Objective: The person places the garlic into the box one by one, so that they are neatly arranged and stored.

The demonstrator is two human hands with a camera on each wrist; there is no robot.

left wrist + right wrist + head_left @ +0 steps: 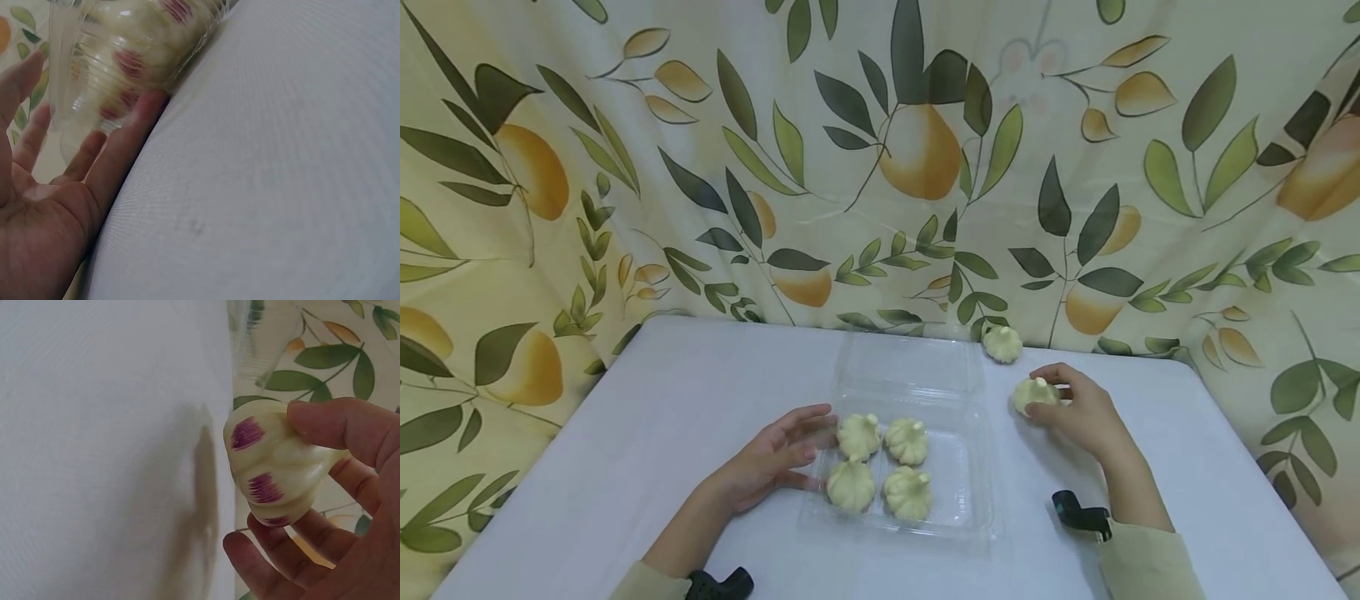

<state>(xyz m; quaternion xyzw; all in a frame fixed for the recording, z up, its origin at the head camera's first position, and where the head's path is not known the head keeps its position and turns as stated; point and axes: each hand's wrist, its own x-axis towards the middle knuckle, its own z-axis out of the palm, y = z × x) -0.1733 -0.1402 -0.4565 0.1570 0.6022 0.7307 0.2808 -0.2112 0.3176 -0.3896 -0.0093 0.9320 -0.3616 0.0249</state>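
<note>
My right hand point(1078, 412) pinches a pale garlic bulb point(275, 465) between thumb and fingers, a little above the table. Purple streaks mark the bulb's side in the right wrist view. A clear plastic clamshell box point(958, 475) lies with its lid point(910, 362) folded back. Several garlic bulbs point(907, 492) sit in the left part of the box, in two rows. At the box's left side my left hand point(767, 458) rests with fingers spread; its fingertips point(150, 106) touch the box wall in the left wrist view. One more garlic bulb point(1002, 343) stands at the table's back edge.
A white cloth covers the table point(700, 375). Behind it hangs a curtain point(865, 167) printed with leaves and fruit. Black wrist camera mounts point(1078, 512) are worn near both sleeves.
</note>
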